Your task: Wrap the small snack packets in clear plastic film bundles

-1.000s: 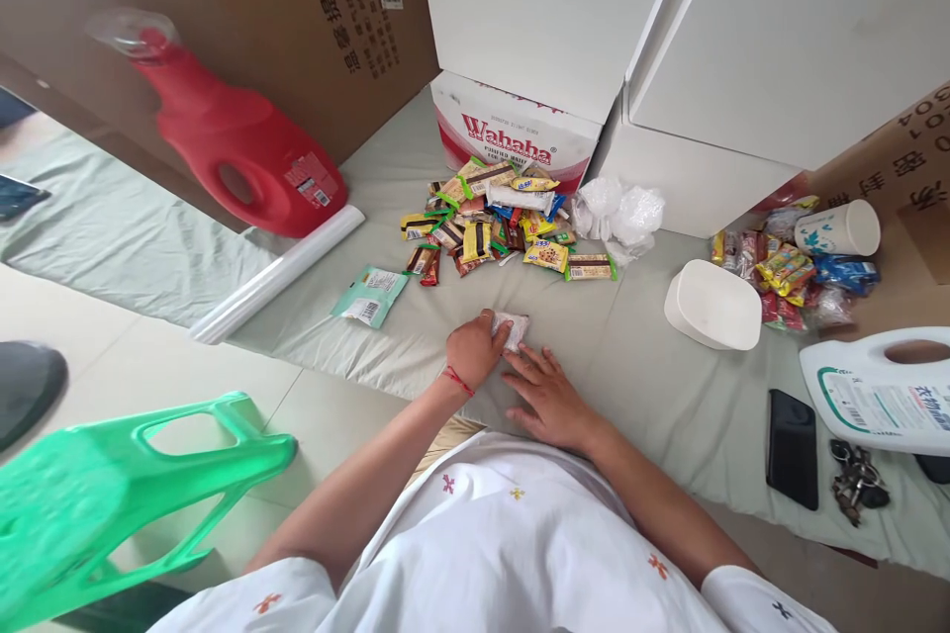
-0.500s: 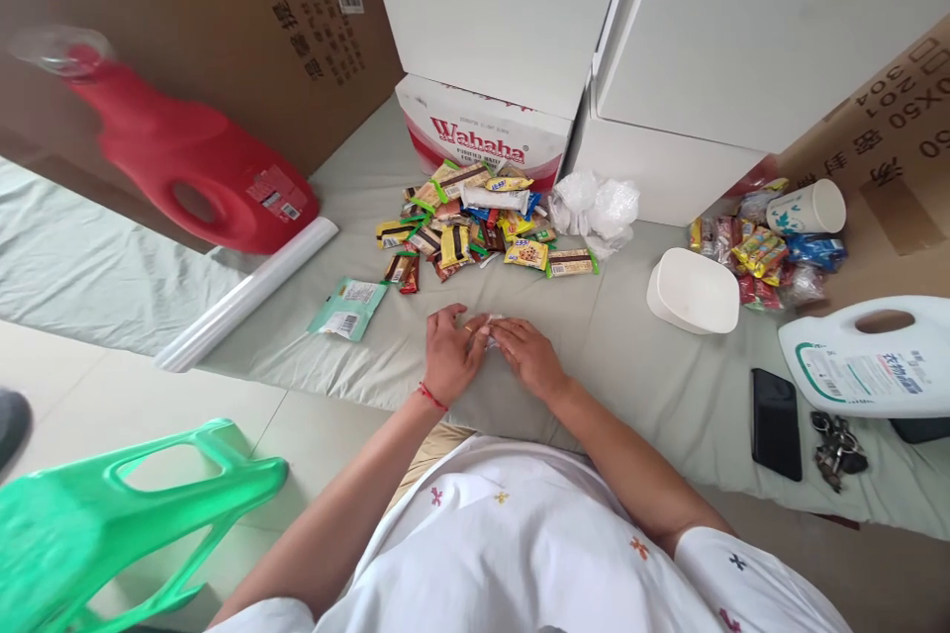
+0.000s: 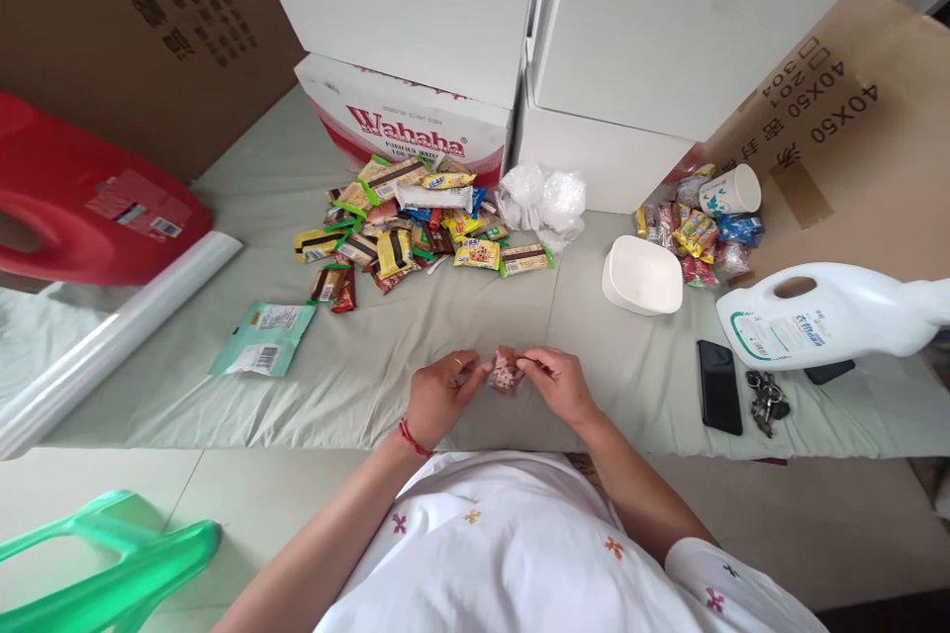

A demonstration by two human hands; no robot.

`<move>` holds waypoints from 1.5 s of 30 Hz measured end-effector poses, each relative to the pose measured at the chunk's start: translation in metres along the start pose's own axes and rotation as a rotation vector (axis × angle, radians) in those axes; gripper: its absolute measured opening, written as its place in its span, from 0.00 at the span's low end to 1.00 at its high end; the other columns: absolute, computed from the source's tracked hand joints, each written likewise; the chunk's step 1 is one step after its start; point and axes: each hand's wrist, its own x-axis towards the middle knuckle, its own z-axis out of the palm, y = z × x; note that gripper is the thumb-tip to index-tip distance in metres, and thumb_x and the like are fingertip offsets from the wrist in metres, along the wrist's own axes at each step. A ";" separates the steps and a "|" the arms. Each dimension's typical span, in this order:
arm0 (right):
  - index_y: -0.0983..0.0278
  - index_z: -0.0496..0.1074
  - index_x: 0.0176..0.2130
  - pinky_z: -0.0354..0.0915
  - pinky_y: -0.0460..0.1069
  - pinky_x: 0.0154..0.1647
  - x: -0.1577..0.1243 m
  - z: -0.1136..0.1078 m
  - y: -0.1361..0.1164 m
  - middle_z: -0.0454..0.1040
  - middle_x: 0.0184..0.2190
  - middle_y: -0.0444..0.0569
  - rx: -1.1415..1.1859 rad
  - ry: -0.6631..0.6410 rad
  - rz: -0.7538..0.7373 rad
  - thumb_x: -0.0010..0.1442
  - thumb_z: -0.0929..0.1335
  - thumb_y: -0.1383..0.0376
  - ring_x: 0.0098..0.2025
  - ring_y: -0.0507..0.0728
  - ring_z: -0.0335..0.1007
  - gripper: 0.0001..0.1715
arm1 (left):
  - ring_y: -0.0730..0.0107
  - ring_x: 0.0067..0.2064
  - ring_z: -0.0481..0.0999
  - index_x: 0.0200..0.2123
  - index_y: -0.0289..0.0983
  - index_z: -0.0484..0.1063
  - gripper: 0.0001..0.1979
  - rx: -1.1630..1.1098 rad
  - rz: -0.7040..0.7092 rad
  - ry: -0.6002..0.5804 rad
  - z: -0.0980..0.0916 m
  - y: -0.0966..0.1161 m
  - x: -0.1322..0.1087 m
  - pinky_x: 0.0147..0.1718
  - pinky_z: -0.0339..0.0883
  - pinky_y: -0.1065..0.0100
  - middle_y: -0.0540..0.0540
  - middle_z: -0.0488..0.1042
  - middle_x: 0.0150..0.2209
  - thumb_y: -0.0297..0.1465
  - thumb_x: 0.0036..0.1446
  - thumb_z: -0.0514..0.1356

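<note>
Packet [image 3: 506, 372] — small, pinkish, brown-spotted — is right between the left hand [image 3: 439, 398] and the right hand [image 3: 560, 384], over the near part of the greenish cloth [image 3: 583, 321]. Both are pinching it with thumb and fingers, left hand on its left edge, right hand on the other. Can't really say if it's touching the cloth or held just above. Further back there's a messy heap of wrapped snacks [image 3: 397, 257] in front of the Wahaha box [image 3: 405, 114] — teal pouch [image 3: 265, 339] off to the left, white tub [image 3: 645, 272] to the right.
</note>
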 end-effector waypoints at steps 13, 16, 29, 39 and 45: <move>0.63 0.69 0.39 0.61 0.45 0.24 0.074 -0.251 0.059 0.74 0.27 0.46 0.319 0.858 0.428 0.63 0.71 0.50 0.21 0.47 0.62 0.20 | 0.63 0.41 0.82 0.42 0.39 0.78 0.18 0.187 -0.049 0.141 -0.027 -0.050 -0.016 0.39 0.72 0.67 0.44 0.83 0.41 0.39 0.68 0.49; 0.66 0.71 0.46 0.59 0.47 0.24 0.069 -0.245 0.071 0.78 0.36 0.55 0.026 0.810 0.411 0.65 0.66 0.47 0.21 0.47 0.60 0.25 | 0.64 0.38 0.81 0.41 0.40 0.78 0.19 0.208 -0.030 0.133 -0.026 -0.046 -0.015 0.36 0.70 0.67 0.45 0.82 0.39 0.39 0.69 0.48; 0.64 0.77 0.44 0.65 0.53 0.41 -0.004 -0.168 0.100 0.75 0.41 0.57 -0.856 0.453 0.229 0.69 0.62 0.48 0.39 0.61 0.70 0.26 | 0.65 0.36 0.81 0.41 0.41 0.78 0.18 0.193 0.006 0.107 -0.027 -0.049 -0.016 0.37 0.71 0.67 0.46 0.81 0.37 0.39 0.69 0.49; 0.66 0.76 0.42 0.65 0.56 0.43 -0.013 -0.215 0.145 0.73 0.40 0.60 -0.923 0.633 0.355 0.64 0.63 0.50 0.40 0.64 0.67 0.24 | 0.65 0.36 0.81 0.41 0.40 0.78 0.18 0.213 0.030 0.125 -0.026 -0.051 -0.016 0.35 0.70 0.67 0.46 0.81 0.38 0.39 0.69 0.49; 0.63 0.73 0.39 0.66 0.58 0.48 0.002 -0.233 0.166 0.72 0.39 0.57 -0.876 0.616 0.276 0.64 0.63 0.49 0.41 0.63 0.67 0.21 | 0.65 0.37 0.81 0.41 0.40 0.78 0.19 0.228 0.020 0.136 -0.025 -0.051 -0.017 0.36 0.70 0.67 0.45 0.81 0.38 0.39 0.70 0.49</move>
